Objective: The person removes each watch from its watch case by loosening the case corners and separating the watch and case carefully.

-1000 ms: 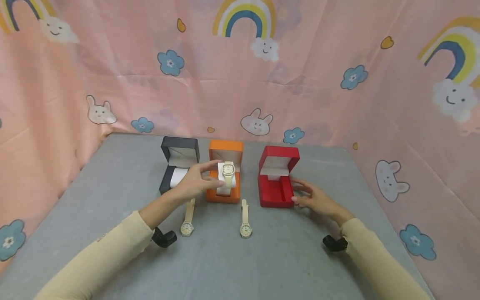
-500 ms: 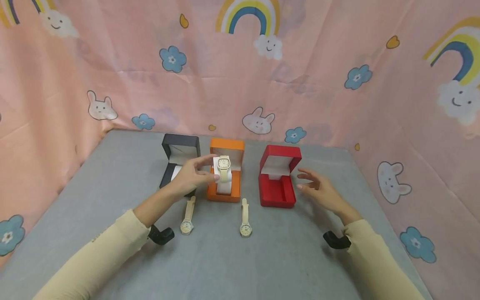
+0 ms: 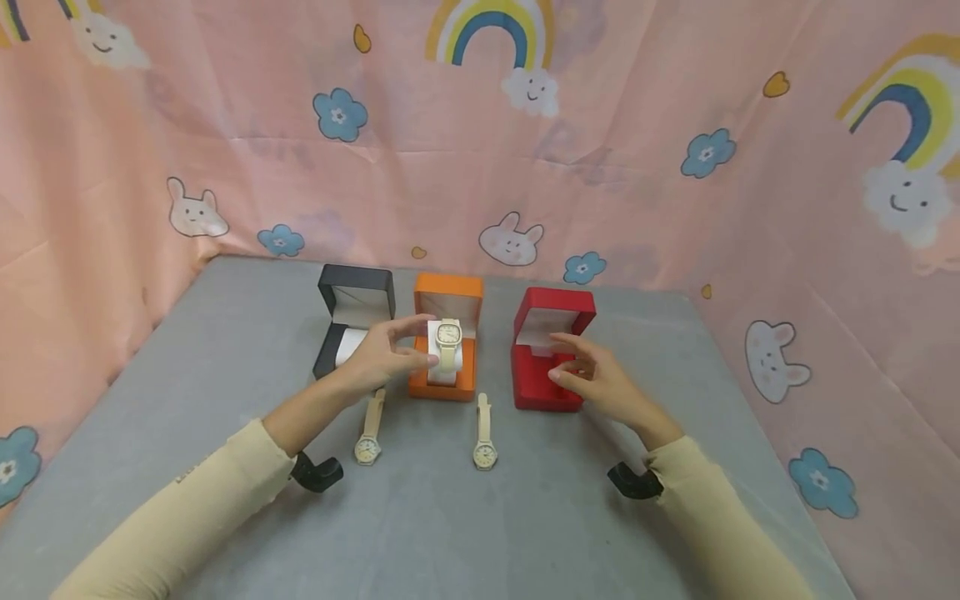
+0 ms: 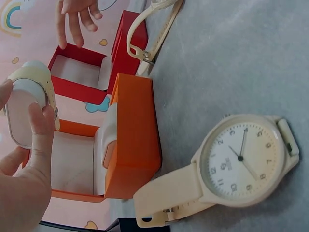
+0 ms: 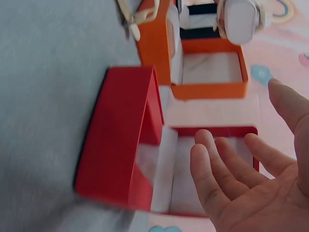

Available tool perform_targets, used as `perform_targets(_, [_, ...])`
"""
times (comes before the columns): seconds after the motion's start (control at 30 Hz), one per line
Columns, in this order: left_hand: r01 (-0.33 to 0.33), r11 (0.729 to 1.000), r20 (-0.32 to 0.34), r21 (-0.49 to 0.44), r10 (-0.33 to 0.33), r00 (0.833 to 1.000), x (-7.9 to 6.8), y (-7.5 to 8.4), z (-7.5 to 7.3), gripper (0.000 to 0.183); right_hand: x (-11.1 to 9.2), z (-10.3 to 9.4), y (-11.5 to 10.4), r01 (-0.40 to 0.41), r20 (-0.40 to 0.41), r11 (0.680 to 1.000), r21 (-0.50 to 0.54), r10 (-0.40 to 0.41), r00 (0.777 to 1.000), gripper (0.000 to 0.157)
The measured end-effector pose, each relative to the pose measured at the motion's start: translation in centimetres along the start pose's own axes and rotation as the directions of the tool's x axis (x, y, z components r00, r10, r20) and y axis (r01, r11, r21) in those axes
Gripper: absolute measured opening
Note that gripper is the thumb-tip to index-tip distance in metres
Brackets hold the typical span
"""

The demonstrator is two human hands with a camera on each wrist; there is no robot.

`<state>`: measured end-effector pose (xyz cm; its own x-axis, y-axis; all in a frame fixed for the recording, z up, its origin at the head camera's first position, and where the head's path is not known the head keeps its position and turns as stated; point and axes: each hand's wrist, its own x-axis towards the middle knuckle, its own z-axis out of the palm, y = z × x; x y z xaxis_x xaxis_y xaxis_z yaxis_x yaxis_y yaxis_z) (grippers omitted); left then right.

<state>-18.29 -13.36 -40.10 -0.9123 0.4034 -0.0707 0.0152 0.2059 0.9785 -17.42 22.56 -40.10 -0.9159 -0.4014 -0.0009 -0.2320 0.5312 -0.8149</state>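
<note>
My left hand (image 3: 371, 358) pinches a white watch cushion (image 3: 434, 343) between thumb and fingers. Wrapped round the cushion is a cream watch (image 3: 448, 335) with a rounded square face. They hang in front of the orange watch box (image 3: 420, 390), whose lid stands up; in the left wrist view a white cushion (image 4: 110, 130) sits inside it. My right hand (image 3: 615, 392) hovers over the raised-lid red watch box (image 3: 528, 385), fingers apart and holding nothing. Part of the red box's inside is hidden behind that hand.
A dark watch box (image 3: 356, 277) with raised lid and white cushion stands left of the orange one. Two cream round-faced watches, one left (image 3: 367, 450) and one in the middle (image 3: 484, 455), lie on the grey table. A pink patterned curtain (image 3: 420, 192) hangs behind.
My right hand has come off the right side of the red box and swung left over it. The left hand has shifted slightly left, still holding the cushion and watch.
</note>
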Motion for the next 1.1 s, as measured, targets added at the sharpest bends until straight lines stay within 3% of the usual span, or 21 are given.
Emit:
perform_targets(0.23, [-0.008,1.0,0.017,-0.018,0.009,1.0,-0.2,0.2,0.4,0.07,1.2,2.4,-1.7,0.056,0.018,0.998,0.002,-0.056,0.998,0.066])
perform_targets(0.43, [-0.03,1.0,0.013,-0.004,0.03,0.999,-0.2,0.1,0.5,0.067,2.4,4.2,-2.7,0.056,0.089,0.998,-0.009,-0.055,0.995,0.074])
perform_targets(0.73, [-0.043,0.999,0.036,-0.005,0.043,0.998,-0.1,0.3,0.8,0.068,3.7,6.2,-4.3,0.118,0.122,0.993,0.023,-0.12,0.985,0.092])
perform_targets(0.9, [-0.039,0.999,0.026,0.013,0.039,0.999,-0.3,0.3,0.8,0.067,4.5,7.6,-5.1,0.147,0.107,0.988,0.05,-0.152,0.983,0.096])
perform_targets(1.1, [-0.037,0.999,0.019,0.023,0.036,0.999,-0.2,0.3,1.1,0.066,4.9,8.8,-5.5,0.151,0.047,0.988,-0.002,-0.151,0.987,0.092])
